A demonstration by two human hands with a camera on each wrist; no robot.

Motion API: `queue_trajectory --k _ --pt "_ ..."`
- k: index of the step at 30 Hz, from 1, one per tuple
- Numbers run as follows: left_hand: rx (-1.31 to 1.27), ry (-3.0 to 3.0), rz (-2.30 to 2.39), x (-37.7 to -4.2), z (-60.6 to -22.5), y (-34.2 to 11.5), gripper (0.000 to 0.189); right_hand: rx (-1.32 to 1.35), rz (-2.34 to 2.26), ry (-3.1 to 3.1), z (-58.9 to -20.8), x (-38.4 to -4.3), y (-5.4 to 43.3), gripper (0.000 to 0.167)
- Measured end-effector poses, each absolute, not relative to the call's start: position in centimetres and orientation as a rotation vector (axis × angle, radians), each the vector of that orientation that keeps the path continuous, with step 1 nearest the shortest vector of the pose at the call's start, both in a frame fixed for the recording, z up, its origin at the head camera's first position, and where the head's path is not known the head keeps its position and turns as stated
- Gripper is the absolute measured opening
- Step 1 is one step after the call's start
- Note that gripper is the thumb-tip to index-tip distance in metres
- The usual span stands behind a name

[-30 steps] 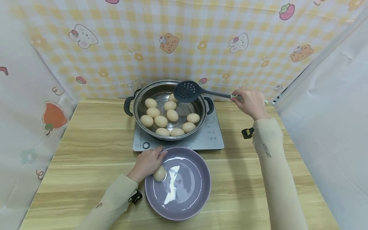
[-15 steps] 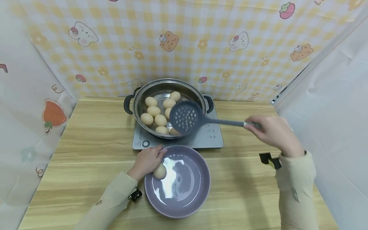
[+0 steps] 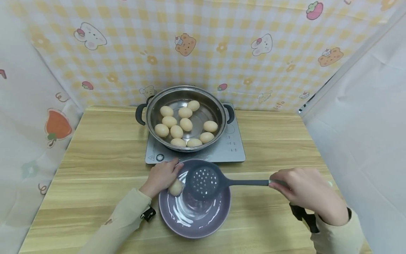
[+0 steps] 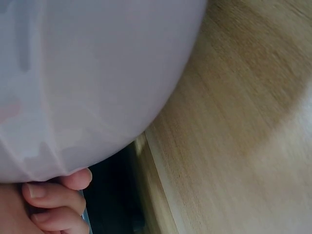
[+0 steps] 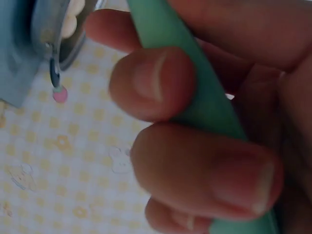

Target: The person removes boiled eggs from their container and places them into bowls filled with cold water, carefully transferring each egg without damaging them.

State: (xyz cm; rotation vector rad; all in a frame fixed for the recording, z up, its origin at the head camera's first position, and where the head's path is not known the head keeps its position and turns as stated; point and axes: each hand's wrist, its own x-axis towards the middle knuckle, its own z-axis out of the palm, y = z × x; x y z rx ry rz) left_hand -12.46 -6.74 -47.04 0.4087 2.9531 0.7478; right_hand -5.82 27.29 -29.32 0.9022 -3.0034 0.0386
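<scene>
My right hand [image 3: 306,188] grips the green handle [image 5: 214,107] of a dark grey slotted skimmer [image 3: 204,180], fingers curled round it. The skimmer's perforated head hangs over a purple plate [image 3: 196,225] and hides part of it. At the plate's upper left rim, my left hand [image 3: 161,176] holds on, its fingers curled under the edge in the left wrist view. One egg [image 3: 175,188] lies in the plate beside the left hand, partly covered by it. Behind the plate, a steel pot [image 3: 206,97] contains several eggs [image 3: 185,124].
The pot stands on a grey induction cooker [image 3: 219,153], its black side handles [image 3: 140,114] sticking out. A checked cloth [image 3: 209,42] hangs behind the wooden table [image 3: 104,151]. White sheets [image 3: 368,116] close off both sides.
The right hand has brought the skimmer from over the pot toward the person, down to above the plate. The left hand keeps its hold, and the egg in the plate stays put.
</scene>
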Motion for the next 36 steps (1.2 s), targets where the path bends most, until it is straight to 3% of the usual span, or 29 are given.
queue_trajectory --k 4,13,36 --pt "0.408 2.954 0.757 -12.5 -47.0 -6.8 0.025 0.928 0.041 -3.056 -30.2 -5.4 26.7 0.032" --pt "0.406 2.945 0.763 -12.6 -47.2 -6.8 0.026 0.916 -0.012 -3.153 -32.2 -5.2 25.5 0.041" --pt "0.387 2.929 0.766 -12.6 -47.1 -6.8 0.025 1.057 -0.108 -2.956 -33.9 -8.0 21.1 0.035"
